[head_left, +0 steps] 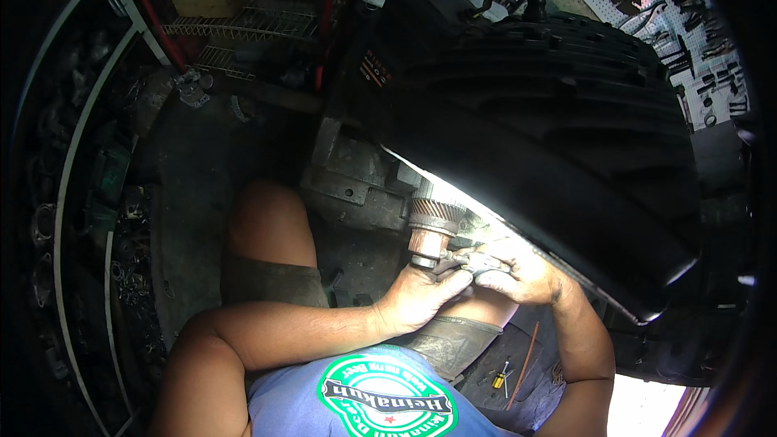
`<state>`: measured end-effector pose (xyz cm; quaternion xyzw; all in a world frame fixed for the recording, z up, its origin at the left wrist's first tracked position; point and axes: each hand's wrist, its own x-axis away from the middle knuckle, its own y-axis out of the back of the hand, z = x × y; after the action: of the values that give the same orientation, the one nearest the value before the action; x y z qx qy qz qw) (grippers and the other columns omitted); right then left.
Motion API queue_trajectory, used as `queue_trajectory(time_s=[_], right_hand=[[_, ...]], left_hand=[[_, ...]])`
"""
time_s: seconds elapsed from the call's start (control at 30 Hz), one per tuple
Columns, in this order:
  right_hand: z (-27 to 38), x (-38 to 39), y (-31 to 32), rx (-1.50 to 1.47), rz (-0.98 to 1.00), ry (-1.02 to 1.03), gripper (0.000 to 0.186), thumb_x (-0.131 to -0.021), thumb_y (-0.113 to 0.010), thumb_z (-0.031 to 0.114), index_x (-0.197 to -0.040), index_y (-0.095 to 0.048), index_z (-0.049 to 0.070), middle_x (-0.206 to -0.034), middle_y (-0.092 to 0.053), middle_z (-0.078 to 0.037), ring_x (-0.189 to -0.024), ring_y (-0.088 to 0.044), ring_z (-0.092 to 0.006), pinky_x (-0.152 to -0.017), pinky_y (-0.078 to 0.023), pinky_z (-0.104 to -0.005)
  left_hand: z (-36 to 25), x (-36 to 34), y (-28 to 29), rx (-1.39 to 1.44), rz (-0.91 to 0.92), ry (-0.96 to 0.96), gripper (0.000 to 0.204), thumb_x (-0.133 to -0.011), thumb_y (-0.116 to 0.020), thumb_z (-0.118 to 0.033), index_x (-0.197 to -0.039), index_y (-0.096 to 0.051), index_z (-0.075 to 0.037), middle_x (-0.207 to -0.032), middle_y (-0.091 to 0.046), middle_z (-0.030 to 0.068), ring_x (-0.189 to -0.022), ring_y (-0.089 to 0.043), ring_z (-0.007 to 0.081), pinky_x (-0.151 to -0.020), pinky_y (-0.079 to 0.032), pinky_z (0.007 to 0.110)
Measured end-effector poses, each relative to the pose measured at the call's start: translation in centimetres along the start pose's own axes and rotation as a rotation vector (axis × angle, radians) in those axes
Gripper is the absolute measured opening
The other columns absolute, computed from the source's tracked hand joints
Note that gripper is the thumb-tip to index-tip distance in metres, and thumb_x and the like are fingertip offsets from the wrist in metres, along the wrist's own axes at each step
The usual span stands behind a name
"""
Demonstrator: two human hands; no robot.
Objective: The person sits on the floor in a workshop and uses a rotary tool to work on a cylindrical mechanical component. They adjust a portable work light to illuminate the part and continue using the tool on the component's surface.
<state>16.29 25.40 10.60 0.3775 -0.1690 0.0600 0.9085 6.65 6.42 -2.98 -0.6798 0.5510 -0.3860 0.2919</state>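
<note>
A metal shaft with a helical gear and a copper-coloured lower section stands upright beneath the lit edge of a large black ribbed housing. Just below the shaft, my left hand has its fingers closed on a small silvery metal tool, near the shaft's lower end. My right hand grips the same tool from the right, thumb and fingers curled round it. Whether the tool's tip touches the shaft I cannot tell. The gear's upper end is partly hidden by the housing.
Grey metal blocks sit behind the shaft. A red-posted wire rack stands behind, metal shelving with parts at left, a tool pegboard at upper right. A yellow-handled screwdriver and an orange rod lie below my hands.
</note>
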Motion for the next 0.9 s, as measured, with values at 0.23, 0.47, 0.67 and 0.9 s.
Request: queue_trajectory(time_s=[0.23, 0.47, 0.67, 0.9], right_hand=[[-1.4, 0.6, -0.5, -0.019, -0.005, -0.033, 0.041, -0.096, -0.079, 0.021, -0.136, -0.075, 0.009, -0.144, -0.07, -0.015, -0.146, -0.053, -0.0374, -0.129, -0.031, -0.0523], [-2.7, 1.4, -1.2, -0.043, -0.057, -0.024, 0.048, -0.097, -0.079, 0.022, -0.142, -0.071, 0.008, -0.152, -0.064, -0.015, -0.152, -0.047, -0.0367, -0.132, -0.028, -0.0523], [-3.8, 2.3, -1.7, -0.036, -0.052, -0.125, 0.054, -0.099, -0.08, 0.025, -0.147, -0.066, 0.005, -0.158, -0.06, -0.016, -0.154, -0.045, -0.0353, -0.133, -0.027, -0.05], [-3.5, 2.3, -1.2, 0.135, -0.055, -0.052, 0.058, -0.099, -0.08, 0.027, -0.15, -0.064, 0.005, -0.159, -0.059, -0.017, -0.154, -0.046, -0.0345, -0.132, -0.028, -0.0487]], left_hand=[[-0.1, 0.1, -0.3, 0.034, -0.026, -0.004, 0.039, -0.109, -0.071, -0.018, -0.141, -0.063, 0.002, -0.113, -0.072, 0.0043, -0.099, -0.07, 0.0109, -0.091, -0.06, 0.028], [-0.3, 0.1, -0.6, 0.036, -0.029, 0.001, 0.038, -0.109, -0.07, -0.018, -0.141, -0.063, 0.001, -0.112, -0.071, 0.0035, -0.098, -0.07, 0.0101, -0.089, -0.059, 0.027], [-0.5, 0.2, -0.7, 0.008, -0.034, 0.023, 0.037, -0.109, -0.07, -0.019, -0.141, -0.064, -0.001, -0.11, -0.072, 0.0029, -0.095, -0.07, 0.0095, -0.087, -0.059, 0.027], [-0.1, 0.1, -0.7, 0.023, -0.047, 0.005, 0.034, -0.109, -0.071, -0.019, -0.138, -0.065, -0.002, -0.108, -0.072, 0.002, -0.094, -0.07, 0.009, -0.086, -0.058, 0.026]])
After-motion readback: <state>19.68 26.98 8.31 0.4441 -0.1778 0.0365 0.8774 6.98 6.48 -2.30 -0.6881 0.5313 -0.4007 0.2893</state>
